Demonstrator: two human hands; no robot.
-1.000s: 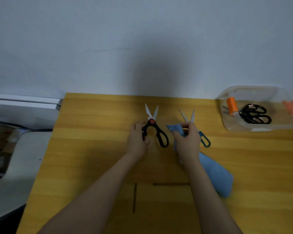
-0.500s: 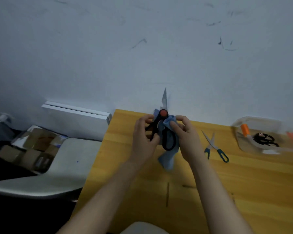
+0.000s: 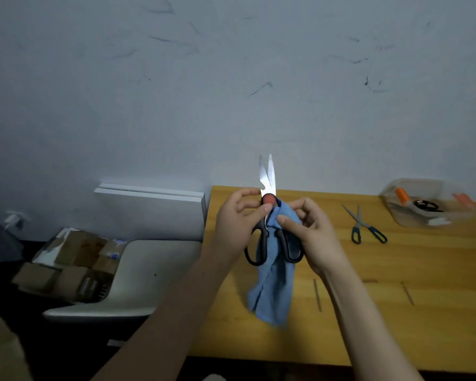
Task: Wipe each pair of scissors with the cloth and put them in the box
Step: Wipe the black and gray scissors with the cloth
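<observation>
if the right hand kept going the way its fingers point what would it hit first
The right hand points left and pinches the blue cloth; straight on, it would press it against the black-handled scissors near their red pivot, then probably meet the left hand. Depth is unclear.

Reaching in with both bare forearms from the bottom edge, converging mid-frame. Pinching black-handled steel scissors [image 3: 267, 174] near the red pivot with left hand [image 3: 237, 224], fingers curled. Pinching blue cloth [image 3: 270, 287] against the handles with right hand [image 3: 311, 235], thumb and forefinger together.
</observation>
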